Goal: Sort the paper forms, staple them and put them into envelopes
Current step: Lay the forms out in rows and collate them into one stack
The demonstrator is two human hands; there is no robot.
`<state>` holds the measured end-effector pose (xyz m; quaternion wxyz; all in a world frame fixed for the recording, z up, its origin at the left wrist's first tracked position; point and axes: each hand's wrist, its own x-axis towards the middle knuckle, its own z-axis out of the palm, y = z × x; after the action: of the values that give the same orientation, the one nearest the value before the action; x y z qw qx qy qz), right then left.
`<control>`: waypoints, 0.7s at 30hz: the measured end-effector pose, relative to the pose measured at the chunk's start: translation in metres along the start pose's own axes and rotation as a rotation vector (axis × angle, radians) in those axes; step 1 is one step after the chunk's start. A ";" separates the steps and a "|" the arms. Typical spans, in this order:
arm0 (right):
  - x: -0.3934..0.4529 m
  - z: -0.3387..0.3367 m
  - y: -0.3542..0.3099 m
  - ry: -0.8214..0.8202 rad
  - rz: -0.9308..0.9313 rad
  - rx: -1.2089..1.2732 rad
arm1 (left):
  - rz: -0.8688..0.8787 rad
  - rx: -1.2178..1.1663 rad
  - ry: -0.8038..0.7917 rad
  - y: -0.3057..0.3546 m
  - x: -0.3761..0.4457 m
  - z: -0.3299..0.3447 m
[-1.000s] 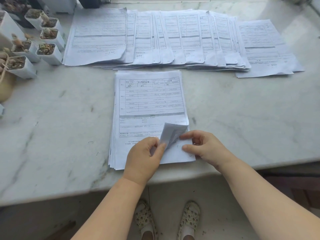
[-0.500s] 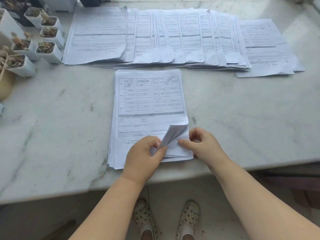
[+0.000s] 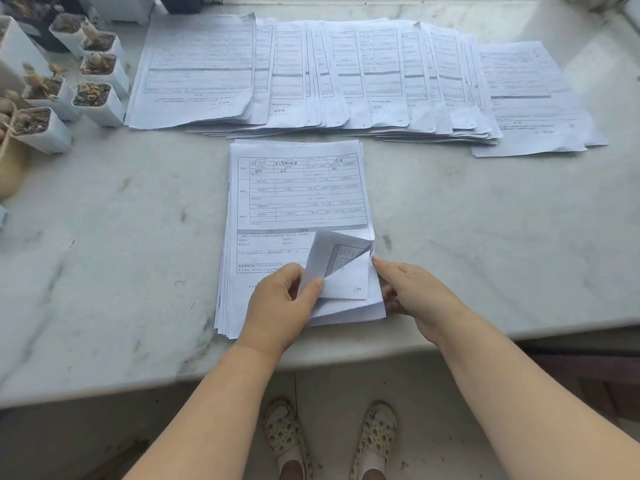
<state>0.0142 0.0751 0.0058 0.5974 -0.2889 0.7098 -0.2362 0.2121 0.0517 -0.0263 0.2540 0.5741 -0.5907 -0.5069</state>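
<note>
A stack of printed paper forms [image 3: 298, 192] lies near the front edge of the marble counter [image 3: 104, 237]. My left hand [image 3: 280, 303] pinches the folded-back lower right corner of the top sheets [image 3: 332, 261] between thumb and fingers. My right hand [image 3: 412, 292] rests at the stack's right edge, its fingers reaching under the lower sheets there. A long overlapping row of sorted forms [image 3: 346, 74] is spread along the back of the counter.
White square pots with small plants [image 3: 93, 98] stand at the back left, beside a tan pot [image 3: 10, 168]. Two loose staples [image 3: 187, 294] lie left of the stack. The counter's front edge runs just below my hands; my feet show underneath.
The lifted corner has been folded back further and higher, showing more sheets beneath. My right hand let go of the corner and slid to the stack's right edge.
</note>
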 end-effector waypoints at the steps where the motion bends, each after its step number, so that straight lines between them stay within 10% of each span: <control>1: 0.000 -0.001 -0.002 -0.029 0.005 -0.011 | 0.013 0.006 -0.020 0.000 -0.001 0.000; 13: -0.007 -0.009 -0.020 0.118 -0.119 -0.226 | 0.089 0.089 -0.089 -0.002 -0.008 -0.002; 21: 0.005 0.003 -0.026 -0.022 0.167 0.177 | 0.133 0.055 -0.174 -0.004 -0.010 -0.004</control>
<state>0.0202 0.0532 0.0194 0.6457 -0.1777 0.7013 -0.2443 0.2193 0.0600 -0.0254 0.2191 0.4940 -0.6611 -0.5206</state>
